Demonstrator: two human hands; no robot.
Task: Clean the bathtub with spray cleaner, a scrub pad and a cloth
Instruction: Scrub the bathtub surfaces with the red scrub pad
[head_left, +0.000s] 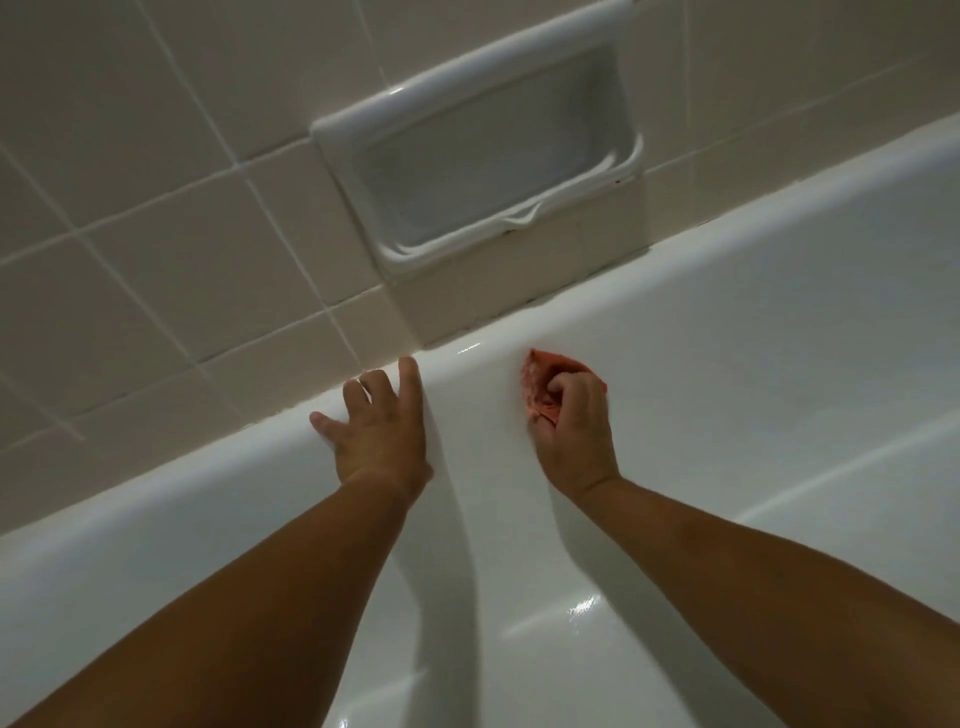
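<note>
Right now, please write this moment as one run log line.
left hand: rests on bathtub rim | right hand: grips orange cloth against tub wall

Left hand (379, 421): laid flat, palm down, fingers straight and spread; bare forearm is extended from the near left. Right hand (576, 421): fingers are curled round an orange cloth (535, 382); bare forearm is extended from the near right.

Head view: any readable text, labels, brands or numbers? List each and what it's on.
None readable. No print shows on the bathtub, the tiled wall, the recessed soap dish, or the orange pad gripped in the right hand.
</note>
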